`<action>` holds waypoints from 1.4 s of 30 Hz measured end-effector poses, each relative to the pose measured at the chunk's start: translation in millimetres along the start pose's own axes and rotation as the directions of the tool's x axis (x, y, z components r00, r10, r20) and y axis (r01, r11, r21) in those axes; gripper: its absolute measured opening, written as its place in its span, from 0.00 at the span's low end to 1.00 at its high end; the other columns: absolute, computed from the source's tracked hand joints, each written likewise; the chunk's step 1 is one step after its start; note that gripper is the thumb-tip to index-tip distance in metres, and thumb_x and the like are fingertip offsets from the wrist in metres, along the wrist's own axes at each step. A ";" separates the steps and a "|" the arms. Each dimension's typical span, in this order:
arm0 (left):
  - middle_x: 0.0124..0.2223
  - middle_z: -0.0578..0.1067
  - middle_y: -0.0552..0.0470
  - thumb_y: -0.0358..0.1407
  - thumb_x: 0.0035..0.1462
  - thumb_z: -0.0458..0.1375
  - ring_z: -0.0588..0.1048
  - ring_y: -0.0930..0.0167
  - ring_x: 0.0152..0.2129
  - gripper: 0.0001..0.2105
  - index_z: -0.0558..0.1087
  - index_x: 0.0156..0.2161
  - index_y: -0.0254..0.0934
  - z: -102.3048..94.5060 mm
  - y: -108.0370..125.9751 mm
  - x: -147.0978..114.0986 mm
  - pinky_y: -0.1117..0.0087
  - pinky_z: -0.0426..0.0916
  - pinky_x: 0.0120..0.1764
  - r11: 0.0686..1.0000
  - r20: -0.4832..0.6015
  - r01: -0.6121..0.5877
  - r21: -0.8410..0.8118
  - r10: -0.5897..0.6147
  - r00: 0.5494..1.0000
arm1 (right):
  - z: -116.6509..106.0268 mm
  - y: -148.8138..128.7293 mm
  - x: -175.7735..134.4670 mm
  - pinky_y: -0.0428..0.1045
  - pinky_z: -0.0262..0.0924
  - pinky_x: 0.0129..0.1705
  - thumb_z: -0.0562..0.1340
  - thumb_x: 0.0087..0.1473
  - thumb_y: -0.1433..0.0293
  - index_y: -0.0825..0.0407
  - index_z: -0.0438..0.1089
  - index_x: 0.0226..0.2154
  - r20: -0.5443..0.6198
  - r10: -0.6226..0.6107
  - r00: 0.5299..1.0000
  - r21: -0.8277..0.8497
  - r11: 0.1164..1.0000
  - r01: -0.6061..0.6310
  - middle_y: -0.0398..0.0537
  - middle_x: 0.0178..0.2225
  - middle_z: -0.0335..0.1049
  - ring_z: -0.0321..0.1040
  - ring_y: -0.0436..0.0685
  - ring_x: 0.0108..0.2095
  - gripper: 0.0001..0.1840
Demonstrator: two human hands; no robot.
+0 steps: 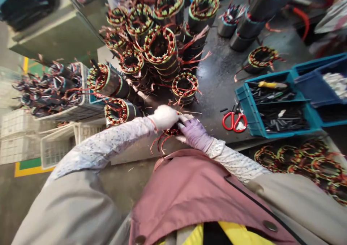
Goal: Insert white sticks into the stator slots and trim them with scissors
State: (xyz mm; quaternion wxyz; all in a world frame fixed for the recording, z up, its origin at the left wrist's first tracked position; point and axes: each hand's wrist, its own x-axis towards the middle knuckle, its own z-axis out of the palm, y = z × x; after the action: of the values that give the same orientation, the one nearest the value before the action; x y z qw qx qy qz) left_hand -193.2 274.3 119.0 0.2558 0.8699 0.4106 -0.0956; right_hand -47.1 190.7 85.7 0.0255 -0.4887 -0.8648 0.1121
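At the table's near edge a motor stator (172, 132) with copper-coloured windings sits between my hands, its red lead wires (162, 143) hanging toward me. My left hand (164, 117), in a white glove, is closed over its far left rim; what the fingertips pinch is hidden. From the right, my right hand (195, 133) in a purple glove curls its fingers around the stator's side. Just beyond them stands another stator (185, 87) with loose red leads. One more stator (119, 111) lies on its side left of my left forearm.
Stacked stators (160, 49) fill the back of the table. Red-handled scissors (234, 121) lie to the right, beside a teal bin (279, 133) of black tubing pieces. More stators (292, 158) sit low at the right. A white crate (67, 113) holds stators at the left.
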 end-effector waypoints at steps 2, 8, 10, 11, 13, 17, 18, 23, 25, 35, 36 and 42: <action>0.26 0.74 0.47 0.36 0.52 0.56 0.74 0.65 0.30 0.09 0.76 0.28 0.32 -1.2 -1.0 -0.7 0.65 0.66 0.36 0.999 -0.007 -0.007 -0.046 0.007 1.000 | 3.9 0.1 2.9 0.64 0.53 0.57 0.66 0.48 0.59 0.58 0.69 0.49 0.005 0.030 1.000 0.044 0.999 -0.031 0.65 0.60 0.57 0.53 0.71 0.57 0.29; 0.32 0.77 0.49 0.40 0.59 0.46 0.74 0.72 0.28 0.17 0.76 0.37 0.33 7.7 -13.2 -36.0 0.73 0.67 0.33 0.918 -0.157 0.002 -0.396 -0.070 0.985 | 5.3 7.5 3.5 0.62 0.50 0.60 0.65 0.50 0.61 0.58 0.67 0.52 -0.004 -0.022 1.000 0.160 0.987 0.022 0.60 0.61 0.56 0.51 0.69 0.59 0.29; 0.41 0.77 0.47 0.39 0.55 0.51 0.75 0.69 0.36 0.14 0.75 0.42 0.36 9.6 -21.1 -43.1 0.70 0.68 0.40 0.954 -0.108 -0.048 -0.295 0.017 0.994 | 5.1 8.6 2.6 0.63 0.49 0.60 0.64 0.51 0.61 0.59 0.68 0.50 -0.021 -0.059 0.998 0.153 0.986 0.061 0.62 0.61 0.55 0.51 0.69 0.59 0.26; 0.45 0.76 0.47 0.37 0.52 0.54 0.74 0.67 0.40 0.15 0.74 0.45 0.38 9.8 -23.5 -43.2 0.68 0.67 0.44 0.976 -0.023 -0.091 -0.197 0.088 0.996 | 5.3 8.8 2.5 0.63 0.49 0.60 0.64 0.51 0.62 0.60 0.68 0.49 -0.025 -0.061 0.998 0.149 0.987 0.064 0.63 0.61 0.55 0.51 0.70 0.59 0.26; 0.48 0.75 0.47 0.36 0.49 0.57 0.74 0.64 0.43 0.19 0.72 0.49 0.42 8.3 -22.5 -37.5 0.64 0.67 0.46 0.991 0.194 -0.134 0.007 0.130 0.972 | 5.6 8.1 3.1 0.64 0.48 0.60 0.64 0.51 0.63 0.61 0.68 0.49 -0.032 -0.067 0.997 0.147 0.987 0.071 0.65 0.61 0.54 0.50 0.70 0.59 0.26; 0.36 0.77 0.42 0.33 0.48 0.57 0.76 0.60 0.36 0.09 0.77 0.35 0.38 -2.5 4.2 -21.8 0.61 0.68 0.42 0.960 0.317 -0.087 0.267 -0.002 0.948 | 2.6 4.3 2.9 0.64 0.50 0.59 0.65 0.49 0.62 0.60 0.68 0.48 -0.022 -0.061 0.998 0.161 0.985 0.064 0.65 0.61 0.53 0.51 0.70 0.59 0.26; 0.32 0.77 0.41 0.31 0.48 0.56 0.76 0.60 0.33 0.08 0.77 0.31 0.36 -5.2 12.6 -21.1 0.61 0.68 0.41 0.952 0.288 -0.087 0.292 -0.001 0.958 | 1.7 3.5 2.6 0.64 0.52 0.58 0.65 0.49 0.61 0.59 0.69 0.47 -0.025 -0.059 0.998 0.164 0.984 0.062 0.65 0.61 0.53 0.51 0.70 0.59 0.26; 0.23 0.75 0.44 0.30 0.46 0.53 0.74 0.64 0.20 0.09 0.77 0.26 0.35 -5.2 20.4 -28.5 0.67 0.67 0.27 0.918 0.124 -0.039 0.394 -0.011 0.992 | 4.8 4.0 7.6 0.62 0.55 0.57 0.65 0.48 0.57 0.61 0.70 0.44 -0.111 -0.096 0.989 0.124 0.986 0.110 0.65 0.58 0.57 0.54 0.70 0.57 0.28; 0.20 0.72 0.49 0.32 0.45 0.54 0.71 0.67 0.17 0.08 0.76 0.23 0.37 -1.9 15.2 -29.5 0.71 0.65 0.22 0.937 0.078 0.030 0.348 -0.061 0.995 | 7.6 2.7 12.3 0.62 0.55 0.57 0.64 0.48 0.55 0.63 0.71 0.42 -0.124 -0.109 0.986 0.087 0.989 0.120 0.67 0.57 0.59 0.57 0.71 0.56 0.28; 0.33 0.76 0.47 0.46 0.56 0.50 0.75 0.64 0.32 0.17 0.73 0.25 0.39 15.0 32.3 -64.7 0.64 0.72 0.35 0.893 -0.136 0.022 -0.450 -0.093 0.986 | 21.1 20.3 4.6 0.56 0.56 0.57 0.61 0.52 0.56 0.54 0.68 0.51 -0.315 -0.084 0.945 0.338 0.921 0.194 0.57 0.55 0.65 0.61 0.61 0.54 0.27; 0.41 0.76 0.45 0.44 0.55 0.52 0.74 0.60 0.40 0.14 0.74 0.26 0.40 20.4 29.7 -68.5 0.59 0.70 0.43 0.948 -0.186 -0.016 -0.316 -0.045 0.982 | 19.3 21.9 3.0 0.55 0.57 0.57 0.59 0.55 0.57 0.55 0.67 0.52 -0.344 -0.017 0.939 0.399 0.902 0.163 0.57 0.56 0.64 0.61 0.60 0.55 0.26; 0.47 0.74 0.38 0.31 0.50 0.57 0.71 0.58 0.48 0.12 0.75 0.41 0.32 66.6 16.2 -47.8 0.57 0.65 0.52 0.991 -0.055 -0.091 0.101 0.097 0.994 | -2.0 -2.5 66.4 0.50 0.61 0.49 0.51 0.62 0.63 0.51 0.72 0.39 0.051 0.323 0.945 0.613 0.737 -0.285 0.50 0.41 0.75 0.70 0.55 0.43 0.16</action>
State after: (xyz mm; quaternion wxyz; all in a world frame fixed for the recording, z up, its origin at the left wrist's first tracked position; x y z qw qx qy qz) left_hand -208.8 199.0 86.2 0.2045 0.9024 0.3714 -0.0774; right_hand -83.4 246.4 83.9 0.1891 -0.5912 -0.6889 0.3744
